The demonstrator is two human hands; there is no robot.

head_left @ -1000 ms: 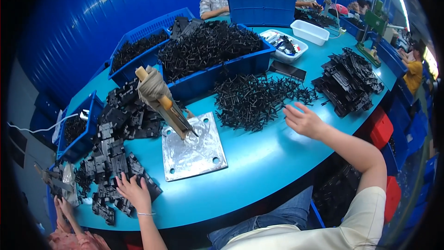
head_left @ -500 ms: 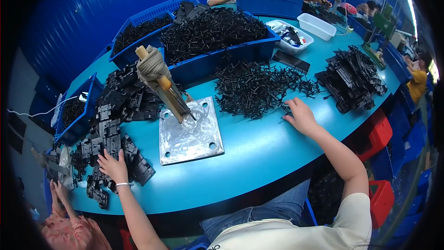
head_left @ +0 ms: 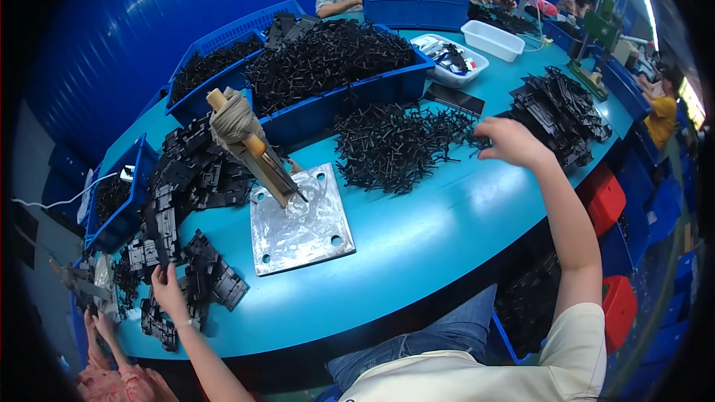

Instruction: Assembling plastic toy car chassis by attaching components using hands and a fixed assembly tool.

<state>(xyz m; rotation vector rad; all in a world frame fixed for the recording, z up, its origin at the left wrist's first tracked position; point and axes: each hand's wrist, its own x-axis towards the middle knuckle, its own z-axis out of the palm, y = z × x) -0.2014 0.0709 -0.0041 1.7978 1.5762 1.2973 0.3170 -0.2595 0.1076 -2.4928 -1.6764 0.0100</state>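
Note:
My left hand (head_left: 170, 296) pinches the lower end of a flat black plastic part (head_left: 165, 247) at the left pile. More flat slotted parts (head_left: 197, 164) lie heaped beyond it. At the right end of a mound of small black stick-like pieces (head_left: 387, 145), my right hand (head_left: 514, 142) is curled, thumb and fingers closing on a small black piece (head_left: 475, 146), partly hidden by the fingertips. Between my hands lies a square metal plate (head_left: 302, 227) with corner holes. Over it leans a cloth-wrapped tool (head_left: 246, 138) with a thin dark tip.
A big blue crate (head_left: 350, 100) full of small black pieces stands behind the plate. Stacked black parts (head_left: 558, 115) lie at right. White trays (head_left: 493, 41), a dark flat slab (head_left: 454, 98) and a smaller blue bin (head_left: 134, 186) surround the work area. A co-worker's hands (head_left: 100, 325) are at lower left.
My right hand has moved up and right along the mound's edge, its fingers curling. My left hand has gone from spread over the parts to pinching one. The view has shifted slightly.

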